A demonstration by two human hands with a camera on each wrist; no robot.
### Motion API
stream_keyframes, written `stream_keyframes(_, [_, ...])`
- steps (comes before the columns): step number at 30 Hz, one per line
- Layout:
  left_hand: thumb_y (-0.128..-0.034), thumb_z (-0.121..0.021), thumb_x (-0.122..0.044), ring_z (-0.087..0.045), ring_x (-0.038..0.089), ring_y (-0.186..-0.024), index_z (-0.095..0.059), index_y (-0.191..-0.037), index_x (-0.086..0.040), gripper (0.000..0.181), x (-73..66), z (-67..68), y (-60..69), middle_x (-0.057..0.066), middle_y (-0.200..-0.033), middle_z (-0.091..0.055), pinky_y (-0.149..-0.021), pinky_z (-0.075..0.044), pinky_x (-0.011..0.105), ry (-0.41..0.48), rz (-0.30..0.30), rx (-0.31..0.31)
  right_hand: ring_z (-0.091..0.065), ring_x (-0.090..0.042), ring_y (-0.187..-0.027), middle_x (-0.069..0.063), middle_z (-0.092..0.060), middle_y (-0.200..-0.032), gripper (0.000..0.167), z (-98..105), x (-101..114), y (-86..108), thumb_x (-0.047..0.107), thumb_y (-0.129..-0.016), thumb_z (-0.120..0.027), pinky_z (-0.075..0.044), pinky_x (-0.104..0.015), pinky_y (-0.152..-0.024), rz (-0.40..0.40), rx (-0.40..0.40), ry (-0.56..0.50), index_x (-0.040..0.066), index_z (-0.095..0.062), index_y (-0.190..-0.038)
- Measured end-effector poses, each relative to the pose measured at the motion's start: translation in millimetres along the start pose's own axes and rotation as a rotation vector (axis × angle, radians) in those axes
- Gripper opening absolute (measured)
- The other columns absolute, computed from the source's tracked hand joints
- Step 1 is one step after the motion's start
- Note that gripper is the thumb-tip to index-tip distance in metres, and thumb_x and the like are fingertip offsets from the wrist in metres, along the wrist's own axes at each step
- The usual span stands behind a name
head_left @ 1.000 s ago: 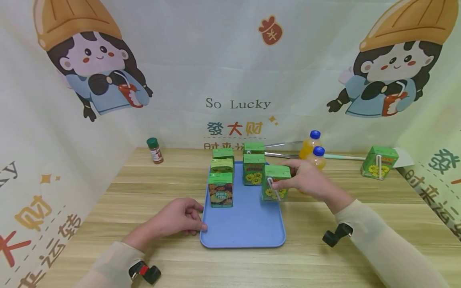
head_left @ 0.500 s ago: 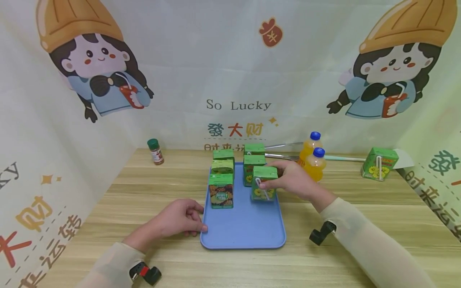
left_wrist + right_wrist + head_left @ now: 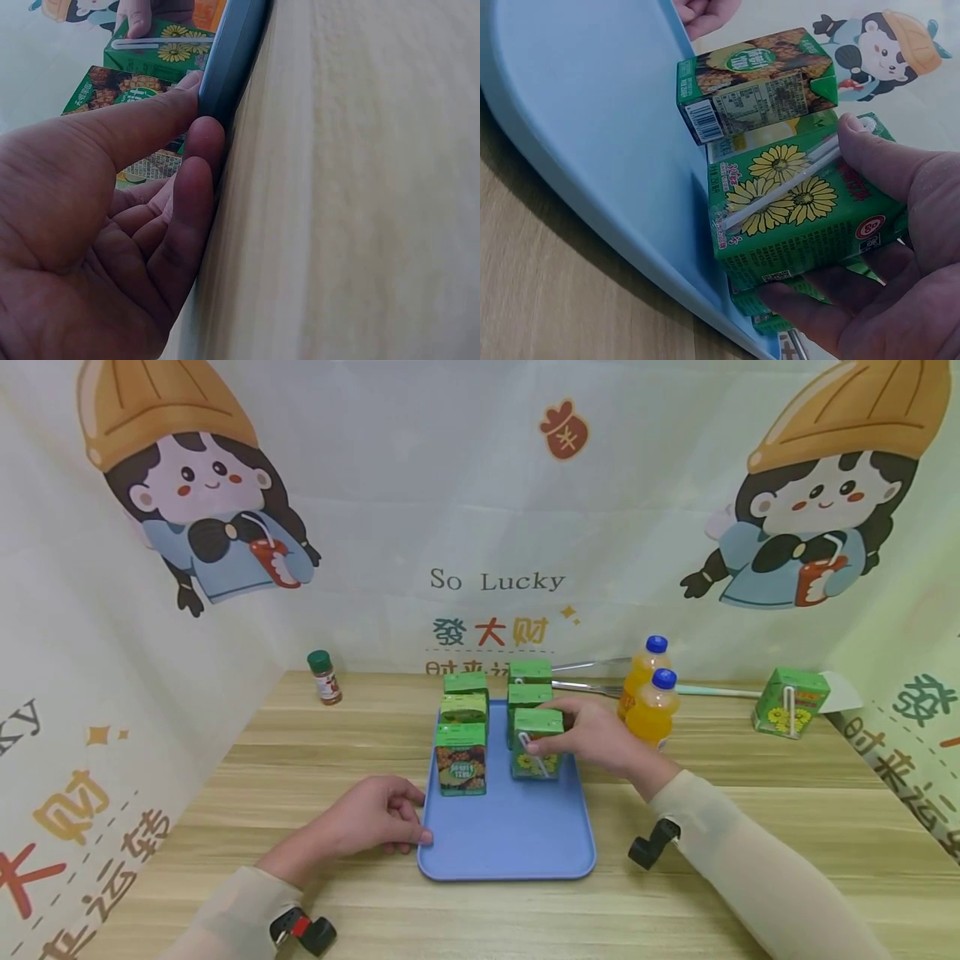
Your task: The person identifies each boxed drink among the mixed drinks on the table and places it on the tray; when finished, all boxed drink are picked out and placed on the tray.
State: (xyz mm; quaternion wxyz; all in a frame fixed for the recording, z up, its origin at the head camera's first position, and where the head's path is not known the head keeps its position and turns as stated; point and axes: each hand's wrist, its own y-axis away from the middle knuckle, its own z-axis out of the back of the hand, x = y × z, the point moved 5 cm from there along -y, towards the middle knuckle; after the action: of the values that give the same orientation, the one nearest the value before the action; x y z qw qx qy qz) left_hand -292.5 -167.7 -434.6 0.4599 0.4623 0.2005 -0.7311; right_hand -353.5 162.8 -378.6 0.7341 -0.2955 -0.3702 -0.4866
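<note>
My right hand (image 3: 600, 739) grips a green juice box (image 3: 537, 766) with yellow flowers and a white straw, thumb on its front and fingers behind. It stands upright over the right side of the blue tray (image 3: 506, 839); in the right wrist view, the held juice box (image 3: 780, 187) hides part of the boxes behind. My left hand (image 3: 378, 814) is at the tray's left edge, and the left wrist view shows thumb and fingers pinching the tray rim (image 3: 232, 60). Along the tray's left side stands a pineapple-pictured juice box (image 3: 461, 768), with two more boxes behind it. Two flowered boxes (image 3: 530, 695) stand behind the held one.
Two orange drink bottles (image 3: 652, 714) with blue caps stand right of the tray. Another flowered juice box (image 3: 790, 703) is at the far right, beside a pale-handled spatula (image 3: 720, 690). Metal utensils (image 3: 588, 687) lie at the back. A green-capped spice jar (image 3: 325, 678) stands back left.
My right hand has carried the flowered juice box leftward, from the tray's right edge to in front of the flowered boxes. My left hand has stayed at the tray's edge.
</note>
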Motion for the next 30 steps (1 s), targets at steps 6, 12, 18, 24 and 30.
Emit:
stream_keyframes(6, [-0.0915,-0.095,-0.015,-0.076,0.023,-0.072,-0.064,-0.135,0.016,0.062,0.2,-0.8,0.3,0.006,-0.085,-0.077,-0.062,-0.063,0.037,0.002,0.008,0.000,-0.069,-0.024,-0.097,-0.001,-0.077,-0.113,0.051,-4.0,-2.5,-3.9,0.038,-0.085,-0.100,-0.058,-0.040,-0.086,-0.002,0.002,0.009,0.019,-0.081,-0.128])
stream_keyframes(12, [-0.0913,-0.095,-0.015,-0.076,0.023,-0.072,-0.064,-0.135,0.015,0.061,-0.5,-1.0,-0.7,0.006,-0.086,-0.077,-0.062,-0.063,0.036,0.006,0.005,0.001,-0.069,-0.025,-0.100,-0.001,-0.078,-0.115,0.054,-6.5,-7.7,-5.1,0.042,-0.086,-0.099,-0.058,-0.041,-0.088,-0.038,0.015,0.008,0.020,-0.080,-0.132])
stream_keyframes(18, [-0.0915,-0.094,-0.016,-0.076,0.022,-0.072,-0.065,-0.133,0.014,0.059,-1.5,-1.0,-2.2,0.005,-0.085,-0.077,-0.062,-0.063,0.036,0.000,0.002,0.001,-0.069,-0.026,-0.104,-0.003,-0.077,-0.118,0.060,-7.3,-11.7,-4.8,0.040,-0.087,-0.099,-0.058,-0.043,-0.094,-0.069,0.025,-0.013,0.018,-0.077,-0.138])
stream_keyframes(24, [-0.0918,-0.094,-0.016,-0.076,0.021,-0.071,-0.064,-0.134,0.015,0.060,-2.4,-0.6,-3.0,0.005,-0.085,-0.077,-0.062,-0.063,0.035,-0.006,0.000,0.004,-0.069,-0.026,-0.104,-0.003,-0.077,-0.119,0.062,-7.1,-9.3,-5.3,0.041,-0.087,-0.098,-0.058,-0.042,-0.092,-0.067,0.019,0.013,0.018,-0.076,-0.141])
stream_keyframes(30, [-0.0909,-0.095,-0.017,-0.076,0.021,-0.071,-0.064,-0.134,0.015,0.062,0.7,0.5,-2.1,0.005,-0.085,-0.077,-0.062,-0.063,0.036,-0.005,0.018,-0.007,-0.070,-0.026,-0.100,-0.002,-0.078,-0.115,0.059,-9.2,-5.2,-5.6,0.038,-0.087,-0.099,-0.058,-0.041,-0.089,-0.055,0.028,-0.009,0.017,-0.076,-0.138])
